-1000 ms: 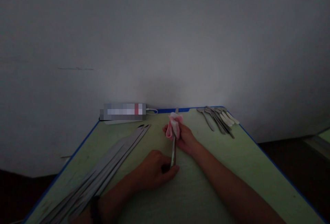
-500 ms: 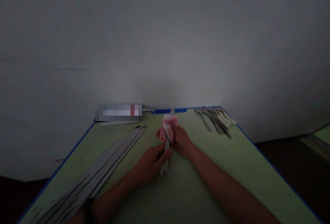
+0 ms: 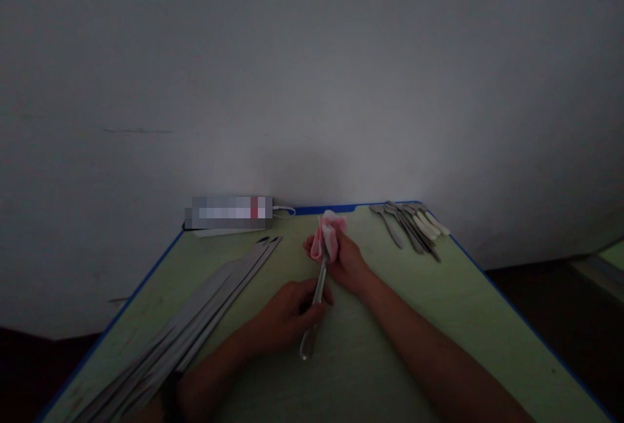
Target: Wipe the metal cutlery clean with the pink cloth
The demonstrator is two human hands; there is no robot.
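My left hand [image 3: 297,311] is closed around the handle of a shiny metal piece of cutlery [image 3: 320,283], thumb on top. The handle slants down and toward me, its rounded end sticking out below my fingers. At its far end, my right hand [image 3: 347,257] grips a pink and white cloth [image 3: 325,241] wrapped about the metal. The cloth and fingers hide that end, so I cannot tell whether it is a fork, spoon or knife.
Several long, flat grey strips [image 3: 205,309] lie along the left of the green table [image 3: 429,319]. Back right is a pile of metal cutlery [image 3: 409,228], some with white handles. A blurred box-like object [image 3: 229,213] with a white cable stands back left against the wall [image 3: 312,85].
The cutlery piece has come nearer to me, and more of its handle shows below the cloth. My left hand has moved slightly down; the flat tip seen beyond the cloth is now hidden.
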